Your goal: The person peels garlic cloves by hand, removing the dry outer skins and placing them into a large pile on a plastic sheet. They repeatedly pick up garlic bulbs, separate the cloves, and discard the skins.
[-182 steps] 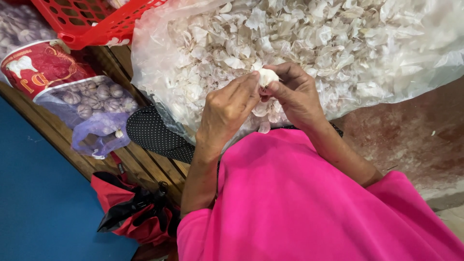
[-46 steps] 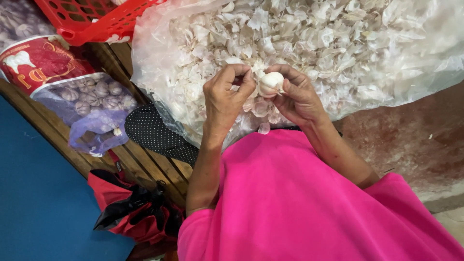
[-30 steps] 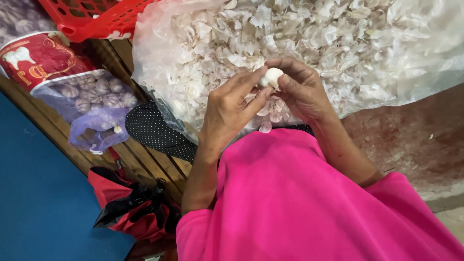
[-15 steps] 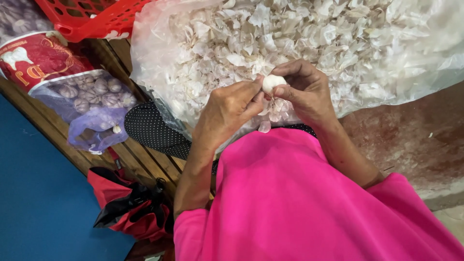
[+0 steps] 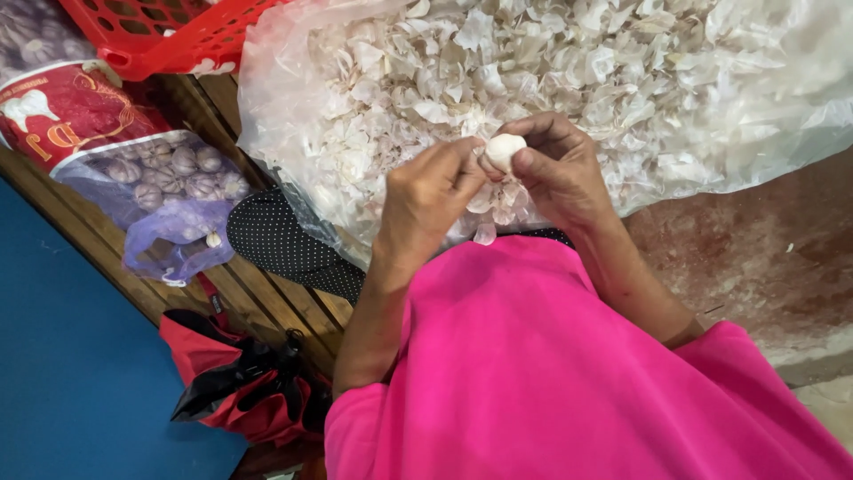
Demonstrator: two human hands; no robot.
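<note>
— What is the person in the bright pink top holding?

— A small, pale, rounded garlic bulb (image 5: 504, 149), pinched between both hands. The left hand (image 5: 433, 197) grips it from one side with thumb and fingertips closed against it; the right hand (image 5: 557, 169) wraps it from the other side, thumb pressed on the bulb's front.

— Where is the bulb, exactly?

— Raised just above the near edge of a large clear plastic sheet heaped with white papery garlic skins (image 5: 569, 62). A few loose skins hang right under the hands, at the edge of the pink cloth.

— Anything else around?

— To the person's left, a thin violet plastic bag of whole unpeeled garlic bulbs (image 5: 173, 191) lies on a dark wooden slatted surface (image 5: 267, 302). Just behind it sits a red printed sack (image 5: 67, 111), and beyond that a red plastic mesh basket (image 5: 169, 31) touching the top edge of the clear sheet.

— And closer in?

— A black fabric with small white dots (image 5: 284, 240) pokes out from under the sheet beside the left forearm. Lower down there's a crumpled red and black cloth bag (image 5: 240, 382) next to a flat blue surface (image 5: 71, 373). On the right, reddish worn concrete floor (image 5: 755, 258).
</note>
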